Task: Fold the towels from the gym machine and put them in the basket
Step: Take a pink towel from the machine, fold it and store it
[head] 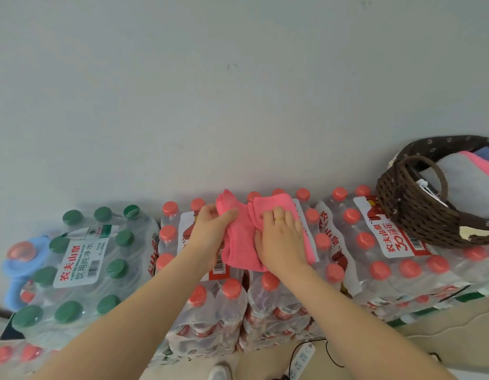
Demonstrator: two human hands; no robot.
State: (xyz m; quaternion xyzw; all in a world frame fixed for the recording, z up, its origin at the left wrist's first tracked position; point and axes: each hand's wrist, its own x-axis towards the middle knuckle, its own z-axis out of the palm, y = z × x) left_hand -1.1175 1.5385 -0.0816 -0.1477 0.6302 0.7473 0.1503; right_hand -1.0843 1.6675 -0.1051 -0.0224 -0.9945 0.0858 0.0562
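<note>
The pink towel (pixel 242 242) is lying on red-capped water packs (pixel 380 259), left of the basket (pixel 418 215). Left hand (pixel 210 229) is pinching its edge; right hand (pixel 281 239) is pressing flat. Soft, light; best gripped at corners.

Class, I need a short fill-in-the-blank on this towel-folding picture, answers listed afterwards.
1. The towel under both hands is ____.
2. The right hand wears a gold ____.
3. The basket stands on packs of bottles with ____ caps.
4. The pack at far left has ____ caps.

Answers: pink; ring; red; green.
</note>
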